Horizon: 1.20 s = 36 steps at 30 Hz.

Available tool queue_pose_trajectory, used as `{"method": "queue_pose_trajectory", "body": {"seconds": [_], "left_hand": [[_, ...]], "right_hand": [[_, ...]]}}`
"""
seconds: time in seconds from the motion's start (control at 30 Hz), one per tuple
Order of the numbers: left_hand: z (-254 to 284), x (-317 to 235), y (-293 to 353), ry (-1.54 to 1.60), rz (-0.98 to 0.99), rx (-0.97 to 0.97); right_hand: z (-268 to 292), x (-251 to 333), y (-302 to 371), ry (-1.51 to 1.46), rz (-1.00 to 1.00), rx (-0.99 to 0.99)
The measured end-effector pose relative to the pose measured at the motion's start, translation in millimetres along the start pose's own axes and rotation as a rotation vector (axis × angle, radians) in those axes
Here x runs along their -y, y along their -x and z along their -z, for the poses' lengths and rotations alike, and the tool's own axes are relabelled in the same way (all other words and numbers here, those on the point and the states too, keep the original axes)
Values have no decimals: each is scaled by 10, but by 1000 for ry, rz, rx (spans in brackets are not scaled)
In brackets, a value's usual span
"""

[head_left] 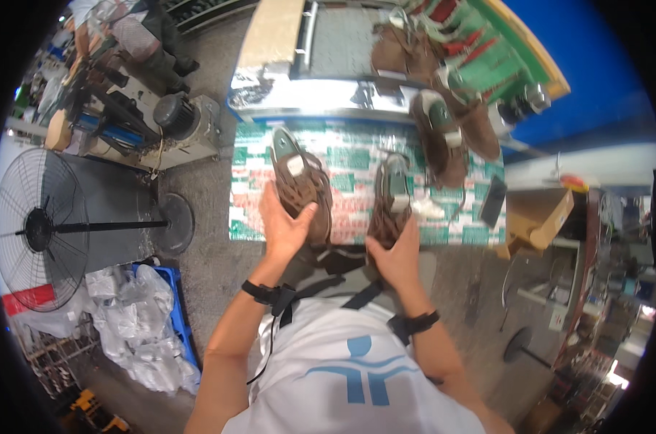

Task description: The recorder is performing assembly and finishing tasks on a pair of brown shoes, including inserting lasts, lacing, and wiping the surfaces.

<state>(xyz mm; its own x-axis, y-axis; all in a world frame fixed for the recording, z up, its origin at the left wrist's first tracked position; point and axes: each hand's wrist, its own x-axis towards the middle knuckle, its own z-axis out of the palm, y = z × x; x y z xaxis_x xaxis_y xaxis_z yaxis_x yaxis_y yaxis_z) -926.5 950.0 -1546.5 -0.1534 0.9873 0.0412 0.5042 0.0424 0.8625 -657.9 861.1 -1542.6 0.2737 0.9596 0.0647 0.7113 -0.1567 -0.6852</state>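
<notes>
Below my chin, both forearms reach forward, each with a black wrist strap. My left hand (284, 230) grasps the heel end of a brown lace-up shoe (301, 184), fingers wrapped round its left side, toe pointing away from me. My right hand (397, 253) closes over the heel of a second brown shoe (391, 199), just beside the first but not touching it. Both shoes rest over the near edge of a worktable (350, 155) covered in green, red and white printed sheet. Further along, to the right, two more brown shoes (451, 130) lie together, and a dark phone (493, 200) sits near the table's right edge. Beyond stands a metal machine (321, 90). Far left, a pedestal fan (39, 228) stands on the floor.
</notes>
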Motion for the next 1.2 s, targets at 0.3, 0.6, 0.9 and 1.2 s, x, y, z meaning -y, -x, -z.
{"method": "queue_pose_trajectory", "body": {"seconds": [0.3, 0.6, 0.9, 1.2], "left_hand": [[-111, 130, -284, 70, 110, -100], [725, -448, -795, 1263, 562, 110], [322, -671, -3331, 954, 161, -194], [102, -283, -3626, 369, 141, -52]], "right_hand": [[-34, 135, -247, -564, -228, -31], [-6, 1407, -2186, -770, -86, 419], [-1358, 2581, -5072, -63, 363, 545], [-1379, 2247, -4794, -362, 441, 337]]}}
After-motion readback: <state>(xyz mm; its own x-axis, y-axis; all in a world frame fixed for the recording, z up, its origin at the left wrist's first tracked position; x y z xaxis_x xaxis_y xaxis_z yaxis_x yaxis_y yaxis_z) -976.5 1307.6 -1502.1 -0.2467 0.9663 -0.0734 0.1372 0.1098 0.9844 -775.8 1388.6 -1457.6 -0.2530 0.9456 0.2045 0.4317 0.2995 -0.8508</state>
